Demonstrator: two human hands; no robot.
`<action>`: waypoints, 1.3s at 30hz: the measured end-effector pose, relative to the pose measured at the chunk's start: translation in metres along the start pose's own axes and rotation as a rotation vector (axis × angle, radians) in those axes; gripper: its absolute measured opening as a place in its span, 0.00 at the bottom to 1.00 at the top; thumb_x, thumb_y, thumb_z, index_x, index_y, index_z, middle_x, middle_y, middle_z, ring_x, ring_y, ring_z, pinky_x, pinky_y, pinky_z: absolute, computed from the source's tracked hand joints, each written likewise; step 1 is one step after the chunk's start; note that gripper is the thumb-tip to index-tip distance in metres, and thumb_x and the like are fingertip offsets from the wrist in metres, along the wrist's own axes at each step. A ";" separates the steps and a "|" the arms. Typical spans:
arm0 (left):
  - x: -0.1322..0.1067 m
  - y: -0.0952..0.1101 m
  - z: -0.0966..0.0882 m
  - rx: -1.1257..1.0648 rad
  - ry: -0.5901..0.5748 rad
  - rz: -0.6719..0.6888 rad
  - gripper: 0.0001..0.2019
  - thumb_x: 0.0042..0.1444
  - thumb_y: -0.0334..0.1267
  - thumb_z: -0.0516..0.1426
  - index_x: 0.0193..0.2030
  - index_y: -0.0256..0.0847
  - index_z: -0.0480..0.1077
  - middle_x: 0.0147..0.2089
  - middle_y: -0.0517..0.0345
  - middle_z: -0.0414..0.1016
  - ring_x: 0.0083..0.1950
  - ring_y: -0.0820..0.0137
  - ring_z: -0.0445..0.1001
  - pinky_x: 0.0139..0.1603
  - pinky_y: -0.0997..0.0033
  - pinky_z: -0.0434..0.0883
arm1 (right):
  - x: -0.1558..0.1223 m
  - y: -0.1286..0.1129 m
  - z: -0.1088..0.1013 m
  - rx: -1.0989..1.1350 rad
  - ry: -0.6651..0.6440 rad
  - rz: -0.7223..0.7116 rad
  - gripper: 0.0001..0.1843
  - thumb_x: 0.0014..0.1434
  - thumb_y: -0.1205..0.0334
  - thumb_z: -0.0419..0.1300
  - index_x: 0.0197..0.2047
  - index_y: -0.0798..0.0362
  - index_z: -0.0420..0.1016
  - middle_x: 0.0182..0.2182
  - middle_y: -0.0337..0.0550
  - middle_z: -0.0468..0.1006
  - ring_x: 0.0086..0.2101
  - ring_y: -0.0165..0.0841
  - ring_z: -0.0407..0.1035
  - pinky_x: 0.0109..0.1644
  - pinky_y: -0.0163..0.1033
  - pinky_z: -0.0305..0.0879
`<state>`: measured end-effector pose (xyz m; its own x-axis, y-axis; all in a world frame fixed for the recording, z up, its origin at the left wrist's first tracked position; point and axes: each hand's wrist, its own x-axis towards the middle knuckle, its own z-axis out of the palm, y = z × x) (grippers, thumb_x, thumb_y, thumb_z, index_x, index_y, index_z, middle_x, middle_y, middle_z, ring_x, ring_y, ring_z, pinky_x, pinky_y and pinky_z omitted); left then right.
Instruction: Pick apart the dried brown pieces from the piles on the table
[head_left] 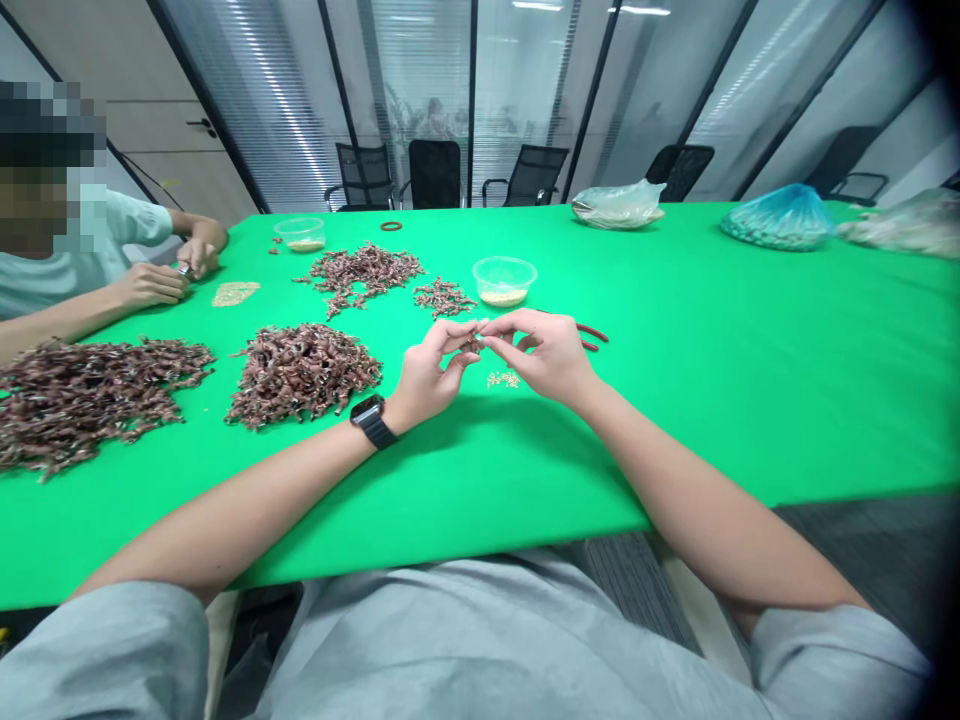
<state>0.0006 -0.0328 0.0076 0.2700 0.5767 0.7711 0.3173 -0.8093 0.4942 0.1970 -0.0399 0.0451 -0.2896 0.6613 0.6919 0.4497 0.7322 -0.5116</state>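
Observation:
My left hand (429,378), with a black watch (373,421) on its wrist, pinches a small dark brown piece with pale tips (474,345). My right hand (553,355) meets it there, thumb and finger closed at the piece; what they grip is too small to make out. Just below the fingertips lie tiny pale yellow bits (502,380) on the green cloth. Red handles (594,336) of a tool stick out from behind my right hand, its head hidden. Beyond my hands stands a clear plastic tub (505,283) with pale yellow bits in its bottom.
Heaps of small brown pieces (304,375) lie left, with a larger heap (90,395) beside them and others (365,270) farther back. A co-worker's hands (169,275) handle something small near another tub (300,236). Filled plastic bags (776,218) rest at the back right.

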 end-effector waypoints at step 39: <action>-0.002 -0.011 0.000 0.020 -0.079 0.065 0.13 0.67 0.36 0.56 0.56 0.38 0.65 0.59 0.43 0.77 0.55 0.66 0.80 0.50 0.68 0.80 | 0.003 -0.002 -0.002 0.182 -0.048 0.266 0.14 0.57 0.52 0.67 0.38 0.55 0.82 0.32 0.45 0.82 0.28 0.30 0.67 0.32 0.36 0.65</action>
<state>-0.0039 -0.0250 0.0005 0.3616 0.5307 0.7666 0.3143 -0.8435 0.4356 0.1964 -0.0396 0.0494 -0.2234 0.8374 0.4989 0.3580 0.5465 -0.7571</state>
